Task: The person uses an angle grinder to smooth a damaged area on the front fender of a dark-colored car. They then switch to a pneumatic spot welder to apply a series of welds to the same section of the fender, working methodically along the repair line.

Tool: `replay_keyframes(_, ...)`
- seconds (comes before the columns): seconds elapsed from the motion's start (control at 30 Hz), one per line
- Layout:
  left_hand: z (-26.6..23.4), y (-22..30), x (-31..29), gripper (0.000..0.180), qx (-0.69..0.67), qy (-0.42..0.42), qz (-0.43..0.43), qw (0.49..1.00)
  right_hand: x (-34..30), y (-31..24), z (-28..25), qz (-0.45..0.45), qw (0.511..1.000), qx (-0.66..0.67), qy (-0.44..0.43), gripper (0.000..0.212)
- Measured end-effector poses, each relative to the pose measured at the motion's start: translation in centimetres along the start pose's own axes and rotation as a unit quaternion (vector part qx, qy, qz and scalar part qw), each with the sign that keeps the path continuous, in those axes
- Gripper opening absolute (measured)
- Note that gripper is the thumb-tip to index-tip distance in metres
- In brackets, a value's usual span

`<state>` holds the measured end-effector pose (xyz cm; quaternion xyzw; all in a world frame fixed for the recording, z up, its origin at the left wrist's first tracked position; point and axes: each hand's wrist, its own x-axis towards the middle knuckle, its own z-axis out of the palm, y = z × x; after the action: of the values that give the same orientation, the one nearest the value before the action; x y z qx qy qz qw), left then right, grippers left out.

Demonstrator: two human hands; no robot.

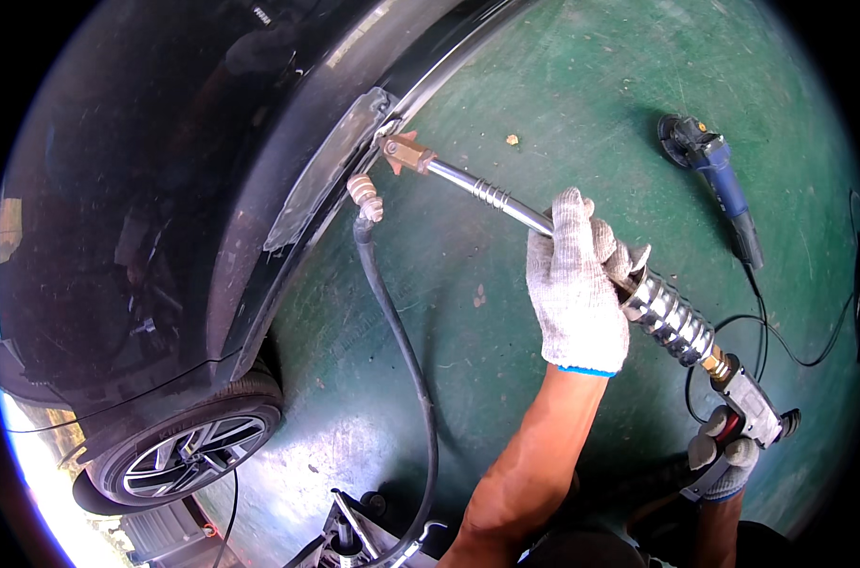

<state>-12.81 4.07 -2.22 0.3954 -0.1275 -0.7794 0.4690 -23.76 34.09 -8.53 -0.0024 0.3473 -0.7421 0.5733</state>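
A long dent-pulling gun (671, 317) slants from lower right toward the car. It has a chrome rod, a thick coil spring and a grey pistol-shaped body with a red trigger area. Its copper claw head (406, 153) meets the lower edge of the black car's sill, beside a sanded grey patch (331, 180). My left hand (582, 293), in a white knit glove, is closed around the rod ahead of the spring. At the rear end my right hand (725, 459), also gloved, grips the handle. A copper-ended cable clamp (365, 197) sits against the sill close by.
A blue angle grinder (719, 180) lies on the green floor at right, trailing a black cord. The clamp's thick cable (406, 350) curves down to equipment (349, 530) at the bottom edge. The car's wheel (198, 450) is at lower left, with a grey case (170, 530) below.
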Motion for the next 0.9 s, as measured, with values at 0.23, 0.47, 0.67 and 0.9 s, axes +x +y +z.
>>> replay_keyframes(0.23,-0.1,-0.3,0.5,0.027,0.005,0.0,0.005,1.0,-0.1,0.0,-0.3,0.005,1.0,0.021,0.008,0.043)
replay_keyframes(0.47,0.1,-0.5,0.5,0.022,0.06,-0.012,0.052,0.997,-0.3,-1.7,3.4,0.034,0.986,0.158,0.05,0.044)
replay_keyframes(0.67,-0.7,-2.2,0.0,0.026,0.051,-0.075,0.129,0.988,0.0,-2.4,4.0,0.031,0.977,0.206,0.042,0.074)
replay_keyframes(0.9,-0.8,-1.1,1.9,0.019,-0.079,-0.108,-0.013,0.991,-0.8,-2.4,4.0,0.023,0.974,0.21,0.078,0.067)
